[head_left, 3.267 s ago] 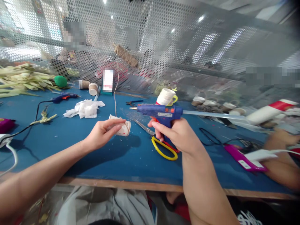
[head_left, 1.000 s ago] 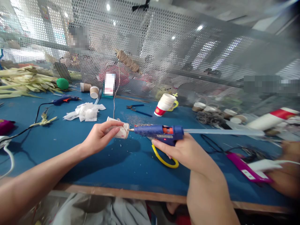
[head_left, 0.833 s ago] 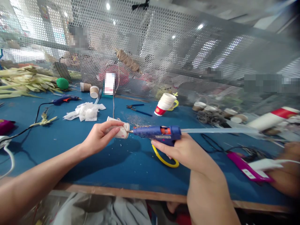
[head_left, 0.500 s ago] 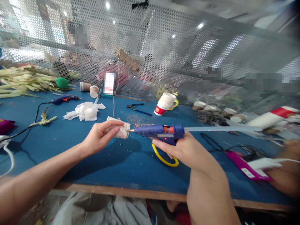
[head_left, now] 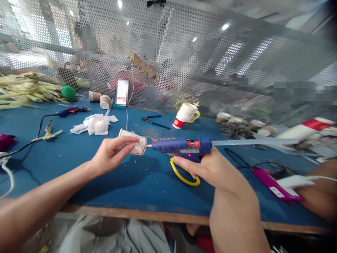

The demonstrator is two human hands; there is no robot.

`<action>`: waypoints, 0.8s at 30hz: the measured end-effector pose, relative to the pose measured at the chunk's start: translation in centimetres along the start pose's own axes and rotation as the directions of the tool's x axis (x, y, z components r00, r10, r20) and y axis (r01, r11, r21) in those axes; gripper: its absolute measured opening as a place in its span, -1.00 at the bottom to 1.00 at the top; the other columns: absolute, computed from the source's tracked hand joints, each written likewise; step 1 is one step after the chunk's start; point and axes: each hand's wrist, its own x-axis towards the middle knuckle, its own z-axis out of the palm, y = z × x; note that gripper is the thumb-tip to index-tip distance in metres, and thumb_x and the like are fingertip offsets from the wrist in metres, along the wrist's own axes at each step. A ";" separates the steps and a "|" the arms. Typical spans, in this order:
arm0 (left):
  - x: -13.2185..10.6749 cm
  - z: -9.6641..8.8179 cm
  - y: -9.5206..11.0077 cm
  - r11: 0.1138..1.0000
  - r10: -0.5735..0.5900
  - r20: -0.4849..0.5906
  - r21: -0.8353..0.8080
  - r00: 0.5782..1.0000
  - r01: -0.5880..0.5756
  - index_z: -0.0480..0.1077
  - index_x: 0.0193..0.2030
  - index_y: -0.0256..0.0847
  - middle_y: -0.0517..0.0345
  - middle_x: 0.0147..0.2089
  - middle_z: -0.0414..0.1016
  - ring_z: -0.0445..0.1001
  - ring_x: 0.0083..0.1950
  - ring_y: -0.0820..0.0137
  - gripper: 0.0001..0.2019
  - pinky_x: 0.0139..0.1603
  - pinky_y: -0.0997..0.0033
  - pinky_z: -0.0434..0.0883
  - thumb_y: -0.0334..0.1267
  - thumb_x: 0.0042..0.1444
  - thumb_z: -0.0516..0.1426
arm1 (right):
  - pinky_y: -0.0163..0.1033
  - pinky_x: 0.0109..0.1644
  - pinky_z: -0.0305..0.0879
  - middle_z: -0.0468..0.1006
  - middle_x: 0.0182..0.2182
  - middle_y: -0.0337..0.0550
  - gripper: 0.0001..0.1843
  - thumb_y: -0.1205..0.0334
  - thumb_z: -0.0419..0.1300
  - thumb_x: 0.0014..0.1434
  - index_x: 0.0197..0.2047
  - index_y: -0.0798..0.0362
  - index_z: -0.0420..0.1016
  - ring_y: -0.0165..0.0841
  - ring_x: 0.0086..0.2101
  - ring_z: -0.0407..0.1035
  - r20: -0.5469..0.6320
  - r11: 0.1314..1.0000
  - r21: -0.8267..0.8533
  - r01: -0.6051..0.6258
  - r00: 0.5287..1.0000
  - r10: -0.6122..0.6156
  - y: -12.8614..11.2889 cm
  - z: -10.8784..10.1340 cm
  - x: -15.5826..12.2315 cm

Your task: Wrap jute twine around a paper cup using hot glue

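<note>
My left hand point(head_left: 117, 153) holds a white paper cup point(head_left: 138, 150) on its side, fingers and thumb around its wall. A strand of twine point(head_left: 127, 117) runs down to the cup from a twine spool point(head_left: 143, 66) on the mesh panel. In my right hand point(head_left: 207, 167) is a blue hot glue gun point(head_left: 179, 147), a long clear glue stick point(head_left: 252, 141) sticking out of its back. Its metal nozzle points left, at or very near the cup's end; contact is hard to tell. Below the gun lie yellow-handled scissors point(head_left: 184, 175), partly covered.
Stacked paper cups point(head_left: 184, 114) and blue pliers point(head_left: 156, 122) lie behind my hands. A second glue gun point(head_left: 72, 110), crumpled white material point(head_left: 94, 123) and husks point(head_left: 28, 89) are left. Purple power strip point(head_left: 276, 184), grey cord point(head_left: 234, 130) and another person's arm point(head_left: 321, 189) are right.
The glue gun and my right hand have shifted slightly right. The cup in my left hand has turned or tilted a little. The whole view has moved slightly.
</note>
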 end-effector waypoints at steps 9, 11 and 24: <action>-0.2 -0.1 0.1 0.999 0.037 -0.005 0.013 0.999 -0.037 0.43 -0.15 -0.28 0.05 -0.25 0.59 0.54 -0.30 0.46 -0.81 -0.30 0.60 0.45 -0.36 0.11 0.05 | -0.33 -0.61 0.23 0.28 -0.80 -0.36 -0.73 0.06 0.14 0.00 -0.61 0.00 0.28 -0.44 -0.73 0.22 -0.023 0.999 0.032 -0.022 0.999 0.022 -0.1 -0.2 0.1; -0.2 -0.1 0.1 1.000 0.025 -0.003 0.009 1.000 -0.025 0.43 -0.15 -0.27 0.05 -0.25 0.59 0.54 -0.28 0.45 -0.80 -0.28 0.58 0.46 -0.36 0.11 0.05 | -0.32 -0.60 0.23 0.28 -0.80 -0.35 -0.71 0.06 0.14 0.01 -0.63 0.00 0.27 -0.44 -0.72 0.23 0.011 0.999 0.050 -0.003 1.000 0.002 -0.1 -0.2 0.0; -0.2 -0.1 0.3 0.999 0.018 0.006 0.033 1.000 -0.018 0.44 -0.15 -0.26 0.06 -0.24 0.59 0.54 -0.27 0.43 -0.79 -0.26 0.56 0.45 -0.32 0.12 0.05 | -0.31 -0.61 0.25 0.29 -0.80 -0.35 -0.75 0.06 0.15 0.01 -0.59 -0.02 0.30 -0.42 -0.72 0.24 0.019 0.999 0.033 0.031 0.999 -0.031 0.2 -0.4 0.0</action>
